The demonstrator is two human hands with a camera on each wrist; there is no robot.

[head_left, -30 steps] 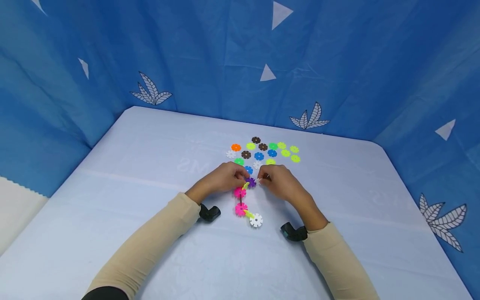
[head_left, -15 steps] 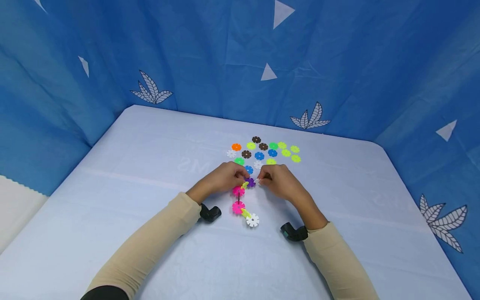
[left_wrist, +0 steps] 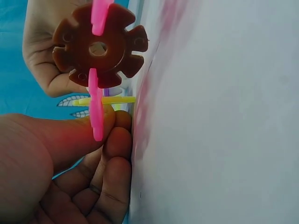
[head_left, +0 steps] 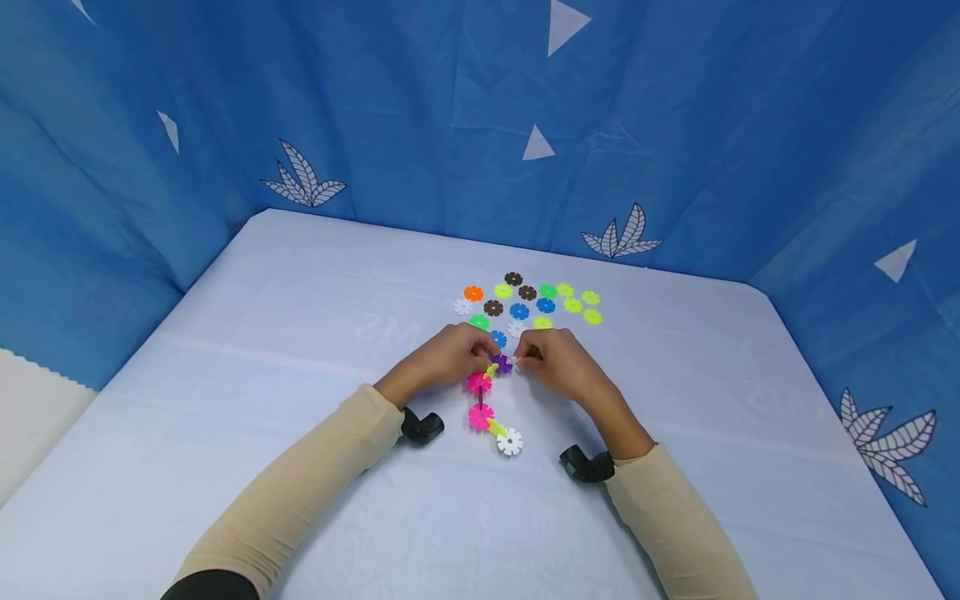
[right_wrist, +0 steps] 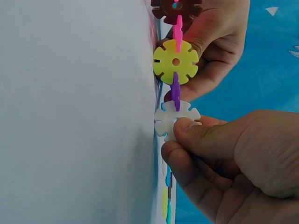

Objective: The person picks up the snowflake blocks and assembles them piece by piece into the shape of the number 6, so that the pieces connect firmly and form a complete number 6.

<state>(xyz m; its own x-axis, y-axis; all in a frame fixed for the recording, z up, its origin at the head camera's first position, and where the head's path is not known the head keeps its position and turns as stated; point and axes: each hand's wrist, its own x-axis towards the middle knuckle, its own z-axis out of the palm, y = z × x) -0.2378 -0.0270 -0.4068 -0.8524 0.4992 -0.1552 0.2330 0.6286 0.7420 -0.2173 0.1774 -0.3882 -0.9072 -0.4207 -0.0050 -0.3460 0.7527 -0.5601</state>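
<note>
A chain of notched discs runs between the hands: white [head_left: 509,442], yellow, pink [head_left: 481,417], brown, pink, yellow [right_wrist: 175,62], purple [head_left: 502,364] and a white disc [right_wrist: 174,121] at the right end. My right hand [head_left: 558,362] pinches that end white disc between thumb and finger, and the purple disc stands edge-on in it. My left hand [head_left: 448,357] pinches the chain near the purple and yellow discs; its exact grip point is partly hidden. In the left wrist view the brown disc [left_wrist: 99,46] faces the camera, joined to pink discs.
Loose discs lie beyond the hands, among them orange [head_left: 473,293], brown [head_left: 493,308], blue [head_left: 519,311], green [head_left: 547,291] and several yellow-green ones [head_left: 592,317]. The white-covered table [head_left: 360,517] ends at a blue curtain [head_left: 420,117].
The lower part of the chain has swung slightly left, then partly back right. Both hands keep their hold in nearly the same place.
</note>
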